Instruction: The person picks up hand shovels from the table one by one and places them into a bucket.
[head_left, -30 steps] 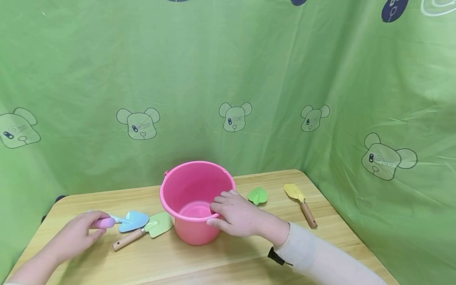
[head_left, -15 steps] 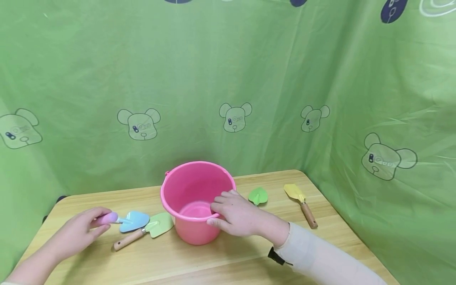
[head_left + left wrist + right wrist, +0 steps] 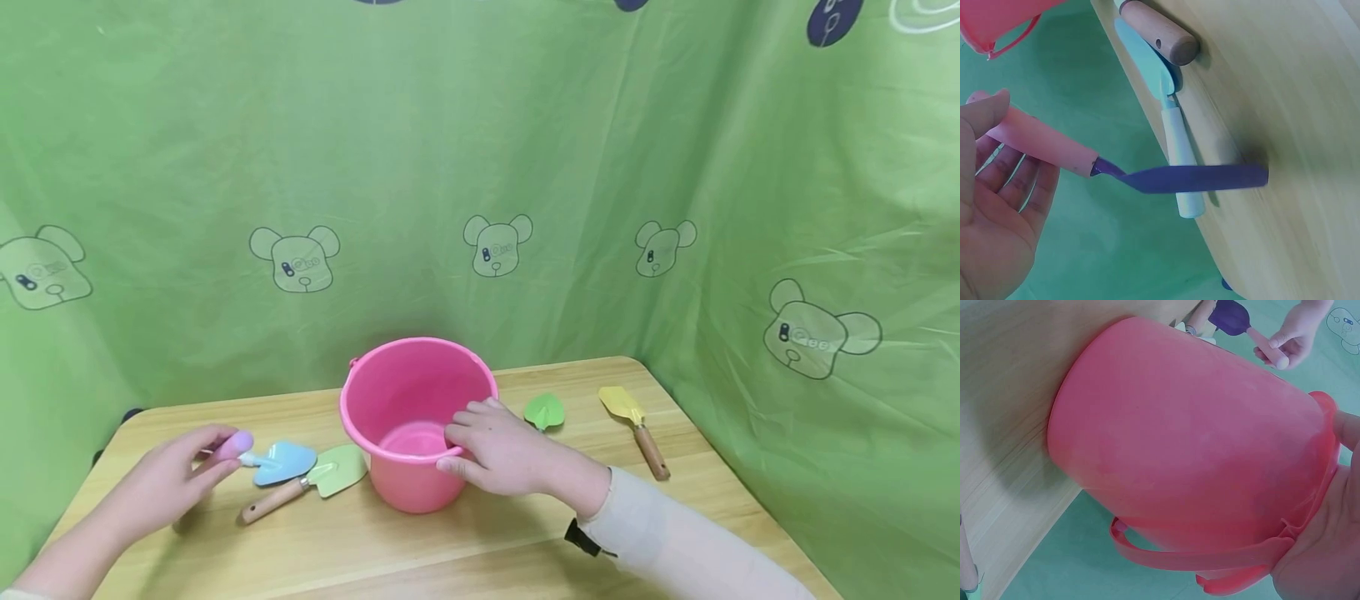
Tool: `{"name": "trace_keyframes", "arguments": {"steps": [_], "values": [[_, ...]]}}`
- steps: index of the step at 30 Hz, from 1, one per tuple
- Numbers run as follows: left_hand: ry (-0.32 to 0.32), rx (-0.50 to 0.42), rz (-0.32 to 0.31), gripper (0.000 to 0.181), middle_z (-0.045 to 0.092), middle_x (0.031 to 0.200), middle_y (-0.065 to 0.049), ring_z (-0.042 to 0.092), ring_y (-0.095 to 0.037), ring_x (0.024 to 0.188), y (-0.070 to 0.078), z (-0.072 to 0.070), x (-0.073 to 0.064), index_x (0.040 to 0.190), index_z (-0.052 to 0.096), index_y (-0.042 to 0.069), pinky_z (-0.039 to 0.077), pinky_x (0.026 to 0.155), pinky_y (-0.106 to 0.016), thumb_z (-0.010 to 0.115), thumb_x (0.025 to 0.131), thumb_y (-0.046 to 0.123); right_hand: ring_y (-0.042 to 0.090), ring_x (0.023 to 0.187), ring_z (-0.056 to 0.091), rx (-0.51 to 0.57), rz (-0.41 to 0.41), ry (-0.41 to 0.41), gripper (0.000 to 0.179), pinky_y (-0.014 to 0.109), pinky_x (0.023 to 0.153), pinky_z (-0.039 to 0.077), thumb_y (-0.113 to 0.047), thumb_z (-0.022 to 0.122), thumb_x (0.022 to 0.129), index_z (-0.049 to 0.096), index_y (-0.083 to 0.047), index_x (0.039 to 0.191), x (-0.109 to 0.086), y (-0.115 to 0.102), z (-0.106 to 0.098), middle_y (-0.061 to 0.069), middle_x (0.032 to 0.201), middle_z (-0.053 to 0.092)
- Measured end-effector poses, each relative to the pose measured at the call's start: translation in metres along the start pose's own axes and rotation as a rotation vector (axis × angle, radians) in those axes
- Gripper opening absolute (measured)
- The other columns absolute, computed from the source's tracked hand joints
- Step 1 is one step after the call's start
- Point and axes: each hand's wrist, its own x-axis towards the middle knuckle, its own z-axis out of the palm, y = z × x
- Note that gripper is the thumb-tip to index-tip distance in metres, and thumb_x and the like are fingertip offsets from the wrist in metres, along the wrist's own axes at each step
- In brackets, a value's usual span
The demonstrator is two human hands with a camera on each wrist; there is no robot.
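Note:
My left hand [image 3: 168, 479] holds a trowel [image 3: 1047, 144] by its pink-lilac handle, at the table's left. Its purple blade [image 3: 1191, 179] points down, tip close over the tabletop in the left wrist view; my hand hides it in the head view. My right hand [image 3: 502, 450] grips the near right rim of a pink bucket [image 3: 408, 487], thumb outside and fingers over the edge. The bucket stands upright mid-table, with its bare inner bottom showing. Between left hand and bucket lie a light blue trowel [image 3: 285, 462] and a pale green trowel [image 3: 337, 471] with a wooden handle.
Right of the bucket lies a green trowel [image 3: 543, 411], its handle hidden behind my right hand. A yellow trowel [image 3: 622, 406] with a wooden handle lies near the right edge of the wooden table [image 3: 480, 550]. Green curtains [image 3: 405, 167] surround the table's back and sides.
My left hand has lifted slightly and turned, so the trowel's handle end now points up and to the right. The right hand stays on the bucket rim.

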Motion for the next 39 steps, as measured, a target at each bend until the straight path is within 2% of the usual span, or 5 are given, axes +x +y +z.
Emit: {"name": "trace_keyframes", "arguments": {"steps": [12,16,24,34,39], "values": [[0.041,0.013,0.04,0.034,0.072,0.105,-0.002,0.07,-0.022,0.088,0.005,-0.005,0.003,0.121,0.064,0.005,0.056,0.078,-0.047,0.073,0.093,0.022,0.01,0.086,0.044,-0.003,0.005,-0.003,0.036,0.032,0.085,0.037,-0.054,0.043,0.103,0.06,-0.024,0.093,0.0,0.0,-0.001,-0.012,0.086,0.05],[0.057,0.003,0.024,0.031,0.072,0.102,0.0,0.07,-0.025,0.088,0.006,-0.008,0.001,0.119,0.064,0.006,0.055,0.079,-0.05,0.071,0.094,0.022,0.01,0.086,0.044,-0.009,0.001,0.002,0.038,0.031,0.085,0.037,-0.055,0.041,0.103,0.06,-0.023,0.093,0.0,0.0,-0.001,-0.012,0.086,0.05],[0.085,-0.019,0.008,0.027,0.072,0.098,0.0,0.071,-0.027,0.086,0.007,-0.012,-0.001,0.117,0.063,0.004,0.056,0.078,-0.047,0.07,0.095,0.019,0.01,0.085,0.043,-0.008,-0.002,0.012,0.038,0.031,0.084,0.037,-0.055,0.041,0.103,0.06,-0.023,0.093,0.0,0.001,0.001,-0.012,0.086,0.05],[0.12,-0.053,0.046,0.022,0.069,0.094,0.006,0.064,-0.002,0.083,0.006,-0.016,0.0,0.115,0.064,0.006,0.056,0.076,-0.028,0.07,0.094,0.012,0.01,0.085,0.043,-0.012,-0.004,0.013,0.04,0.031,0.084,0.037,-0.055,0.039,0.103,0.06,-0.023,0.093,-0.001,0.0,0.0,-0.012,0.086,0.05],[0.129,-0.073,0.055,0.023,0.067,0.09,0.008,0.064,-0.002,0.084,0.011,-0.021,0.005,0.115,0.063,0.004,0.054,0.075,-0.022,0.069,0.094,0.011,0.01,0.085,0.044,-0.011,-0.003,0.013,0.041,0.031,0.084,0.037,-0.056,0.038,0.104,0.06,-0.023,0.093,-0.001,0.0,0.001,-0.012,0.086,0.05]]}}
